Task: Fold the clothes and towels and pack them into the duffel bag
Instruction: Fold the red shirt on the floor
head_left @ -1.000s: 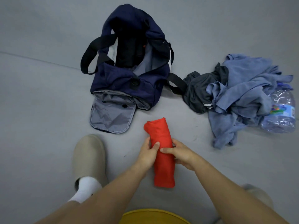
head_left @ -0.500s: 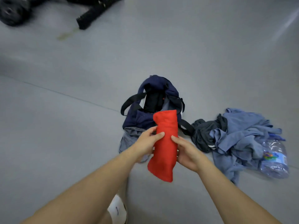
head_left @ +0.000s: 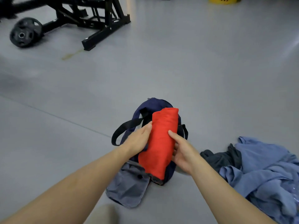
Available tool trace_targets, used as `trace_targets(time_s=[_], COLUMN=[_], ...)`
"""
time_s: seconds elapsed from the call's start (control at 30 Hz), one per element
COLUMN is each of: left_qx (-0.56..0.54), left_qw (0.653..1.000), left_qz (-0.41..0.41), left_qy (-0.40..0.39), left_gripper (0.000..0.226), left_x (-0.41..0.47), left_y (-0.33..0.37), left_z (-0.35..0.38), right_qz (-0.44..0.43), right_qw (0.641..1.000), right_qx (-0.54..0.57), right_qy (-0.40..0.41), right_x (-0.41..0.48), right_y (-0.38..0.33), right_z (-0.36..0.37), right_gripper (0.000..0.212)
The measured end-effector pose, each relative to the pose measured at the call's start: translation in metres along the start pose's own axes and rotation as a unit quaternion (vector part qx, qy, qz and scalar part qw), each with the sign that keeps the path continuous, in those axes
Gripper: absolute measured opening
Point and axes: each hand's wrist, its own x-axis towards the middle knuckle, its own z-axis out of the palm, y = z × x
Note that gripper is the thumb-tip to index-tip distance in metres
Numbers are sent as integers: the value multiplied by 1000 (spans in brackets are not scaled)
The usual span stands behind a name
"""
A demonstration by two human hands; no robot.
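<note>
Writing on the yellow object (head_left: 224, 0) at 12 o'clock is too blurred to read. The red rolled cloth (head_left: 159, 143) is held over the navy duffel bag (head_left: 127, 188) at frame centre, long axis 6 to 12 o'clock, top tilted slightly toward 1. It is a smooth, tight, bright red roll. The left hand (head_left: 137, 140) grips its 9 o'clock side, the right hand (head_left: 182, 152) its 3 o'clock side.

Left hand (head_left: 139, 139) and right hand (head_left: 183, 152) hold red roll (head_left: 159, 143) over duffel bag (head_left: 127, 188).
</note>
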Motion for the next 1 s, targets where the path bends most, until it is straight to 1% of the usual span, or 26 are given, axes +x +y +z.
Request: trace_targets(time_s=[0.03, 0.07, 0.13, 0.2, 0.27, 0.33, 0.43, 0.5, 0.6, 0.7, 0.83, 1.0], left_qx=[83, 161, 265, 302, 319, 325, 309, 298, 290, 253, 205, 157], left_qw=[996, 984, 954, 936, 924, 919, 929, 936, 939, 951, 963, 970], left_qz=[12, 20, 39, 57, 63, 51, 28, 13, 10, 21, 41, 102], left_qy=[34, 73, 136, 172, 200, 217, 204, 187, 187, 174, 171, 154], left_gripper=[41, 44, 39, 33, 28, 27, 35, 44, 54, 57, 63, 64], left_x=[18, 35, 58, 72, 80, 86, 90, 91, 91, 90, 85, 78], left_y=[-10, -21, -40, -58, -72, -83, -96, -105, -115, -118, -120, -131], left_z=[-2, -3, -7, -12, -18, -26, -29, -27, -18, -12, -17, -31], right_qz=[0, -3, -13, -34, -58, -78, -82, -67, -40, -9, 31, 73], right_qw=[1000, 1000, 1000, 999, 997, 994, 991, 992, 994, 996, 997, 996], right_qx=[0, -1, -2, 0, 25, 60, 90, 87, 62, 31, 6, -38], right_qy=[3, 7, 20, 34, 44, 48, 57, 65, 78, 81, 69, 40], right_x=[14, 29, 58, 85, 109, 131, 155, 169, 179, 184, 193, 198], right_y=[-2, -5, -12, -17, -21, -20, -6, 12, 42, 60, 65, 70], right_z=[-5, -9, -15, -15, -11, -3, 14, 23, 30, 32, 33, 39], right_gripper=[43, 42, 42, 36, 24, 20, 27, 30, 32, 33, 33, 23])
